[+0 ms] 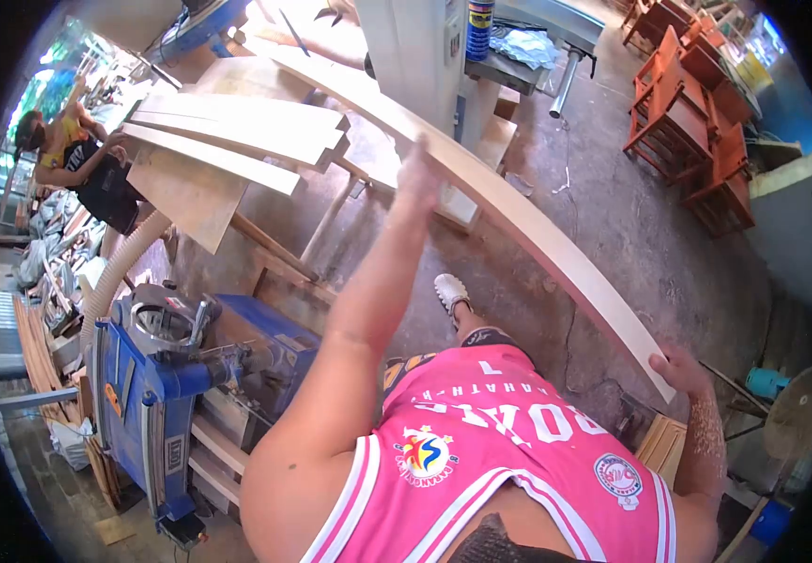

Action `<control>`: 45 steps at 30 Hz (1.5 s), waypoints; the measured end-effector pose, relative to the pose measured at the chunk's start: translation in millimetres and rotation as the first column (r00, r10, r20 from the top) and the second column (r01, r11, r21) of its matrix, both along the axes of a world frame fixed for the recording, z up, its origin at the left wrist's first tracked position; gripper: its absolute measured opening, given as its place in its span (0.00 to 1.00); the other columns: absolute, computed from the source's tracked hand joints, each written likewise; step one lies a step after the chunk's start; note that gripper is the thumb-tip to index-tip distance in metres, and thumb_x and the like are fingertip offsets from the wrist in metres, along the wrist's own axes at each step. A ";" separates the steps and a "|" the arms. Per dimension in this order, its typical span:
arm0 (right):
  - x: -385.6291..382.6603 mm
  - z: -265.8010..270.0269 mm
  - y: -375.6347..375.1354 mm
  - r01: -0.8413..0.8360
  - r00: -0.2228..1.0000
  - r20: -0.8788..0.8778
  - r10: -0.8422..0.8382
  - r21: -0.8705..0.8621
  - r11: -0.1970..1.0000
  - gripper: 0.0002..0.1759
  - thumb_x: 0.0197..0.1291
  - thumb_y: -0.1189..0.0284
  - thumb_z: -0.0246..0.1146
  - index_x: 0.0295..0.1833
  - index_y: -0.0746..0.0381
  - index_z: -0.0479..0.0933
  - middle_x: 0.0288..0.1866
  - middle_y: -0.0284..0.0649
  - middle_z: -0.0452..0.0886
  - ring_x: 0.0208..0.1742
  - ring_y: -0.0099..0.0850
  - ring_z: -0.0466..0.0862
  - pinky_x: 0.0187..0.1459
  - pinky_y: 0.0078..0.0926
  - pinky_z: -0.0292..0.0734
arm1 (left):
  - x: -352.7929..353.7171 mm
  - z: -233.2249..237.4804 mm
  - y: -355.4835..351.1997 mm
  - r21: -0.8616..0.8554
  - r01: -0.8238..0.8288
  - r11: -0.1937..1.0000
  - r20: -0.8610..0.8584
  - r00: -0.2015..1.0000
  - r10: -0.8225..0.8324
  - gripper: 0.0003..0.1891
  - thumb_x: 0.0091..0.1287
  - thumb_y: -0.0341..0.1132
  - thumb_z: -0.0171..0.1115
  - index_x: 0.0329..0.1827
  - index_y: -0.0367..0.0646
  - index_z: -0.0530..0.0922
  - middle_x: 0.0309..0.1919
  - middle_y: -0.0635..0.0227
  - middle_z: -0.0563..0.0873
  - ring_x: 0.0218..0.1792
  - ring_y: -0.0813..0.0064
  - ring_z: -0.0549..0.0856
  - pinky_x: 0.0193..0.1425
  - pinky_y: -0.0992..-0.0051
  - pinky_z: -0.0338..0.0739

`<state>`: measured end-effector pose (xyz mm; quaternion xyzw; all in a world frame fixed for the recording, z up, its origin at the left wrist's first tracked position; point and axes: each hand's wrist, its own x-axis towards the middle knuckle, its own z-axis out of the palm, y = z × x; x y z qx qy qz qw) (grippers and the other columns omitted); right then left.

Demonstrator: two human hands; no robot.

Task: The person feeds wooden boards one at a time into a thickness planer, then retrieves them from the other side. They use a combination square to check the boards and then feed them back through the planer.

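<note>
A long pale wooden plank (528, 220) runs diagonally from the top centre down to the right; the wide lens makes it look curved. My right hand (682, 370) is wrapped round its near end. Farther along, my left hand (420, 176) grips the plank's near edge with the arm stretched out; that hand is somewhat blurred and some of its fingers are hidden. Beyond my left hand, the far part of the plank passes beside a pale machine column (413, 61).
Stacked pale boards (237, 122) lie on a support at the left. A blue machine (148, 394) with a hose stands near my left side. Another person (82, 159) is at the far left. Reddish wooden chairs (674, 117) and a round fan (802, 402) are on the right.
</note>
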<state>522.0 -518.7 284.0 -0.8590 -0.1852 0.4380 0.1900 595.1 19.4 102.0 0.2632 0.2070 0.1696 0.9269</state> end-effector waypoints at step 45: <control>-220.3 -233.0 -317.0 -0.424 0.256 0.962 -0.092 0.197 0.884 0.36 0.56 0.56 0.65 0.68 0.58 0.66 0.58 0.47 0.75 0.61 0.49 0.74 0.62 0.49 0.65 | -526.9 136.0 -378.9 0.167 -0.081 0.983 0.901 0.417 -0.118 0.10 0.71 0.37 0.57 0.48 0.48 0.83 0.39 0.67 0.89 0.46 0.67 0.87 0.61 0.58 0.76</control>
